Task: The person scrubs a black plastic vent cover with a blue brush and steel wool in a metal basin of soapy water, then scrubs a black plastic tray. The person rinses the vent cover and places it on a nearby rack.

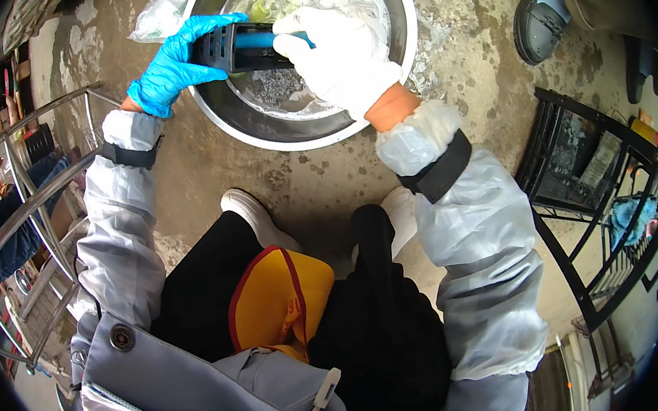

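Observation:
My left hand [179,63], in a blue disposable glove, holds one end of a black slotted plastic holder [243,48] between thumb and fingers. Inside the holder lies a blue cylindrical part [256,40]. At the holder's right end is my right hand [337,55], in a white glove, with its thumb and finger on the blue part. Both hands are over a wide metal basin [288,139] of sudsy water, where pale and yellow-green cloth [271,4] lies. The right hand covers part of the basin.
A clear plastic bag [160,18] lies left of the basin on the stained concrete floor [237,167]. A metal tube rack [39,195] stands at left, a black metal frame [573,259] at right. Another person's dark shoe [539,26] is at upper right.

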Demonstrator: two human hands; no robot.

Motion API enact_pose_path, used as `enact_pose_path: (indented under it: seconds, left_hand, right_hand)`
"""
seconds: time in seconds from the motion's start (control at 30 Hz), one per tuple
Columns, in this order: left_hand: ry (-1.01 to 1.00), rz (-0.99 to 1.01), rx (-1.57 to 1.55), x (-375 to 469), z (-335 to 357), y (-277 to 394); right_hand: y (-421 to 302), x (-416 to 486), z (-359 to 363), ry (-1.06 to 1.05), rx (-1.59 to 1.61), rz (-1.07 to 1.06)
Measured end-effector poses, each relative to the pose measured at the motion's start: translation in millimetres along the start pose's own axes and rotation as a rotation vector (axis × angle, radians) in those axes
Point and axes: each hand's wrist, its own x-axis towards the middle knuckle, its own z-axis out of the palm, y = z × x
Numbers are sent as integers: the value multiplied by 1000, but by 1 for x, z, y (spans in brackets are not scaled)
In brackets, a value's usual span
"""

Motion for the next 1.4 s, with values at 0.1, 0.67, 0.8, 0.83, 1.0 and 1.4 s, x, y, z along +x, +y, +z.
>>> enact_pose_path:
  seconds: [0.1, 0.67, 0.8, 0.83, 1.0, 1.4]
  left_hand:
    - [17, -7, 20, 1, 1, 1]
    - [10, -11, -52, 4, 1, -2]
    - [-29, 54, 85, 5, 1, -3]
    - [-19, 13, 41, 4, 0, -3]
    - [34, -57, -77, 3, -1, -6]
    - [83, -116, -167, 4, 1, -7]
  right_hand:
    - [1, 0, 4, -2, -232, -71]
    - [13, -9, -7, -66, -195, 31]
    - [5, -8, -19, -189, -208, -31]
    - [1, -9, -25, -84, -199, -15]
    - [-6, -14, -50, 303, -418, -537]
    - [9, -14, -44, 295, -446, -399]
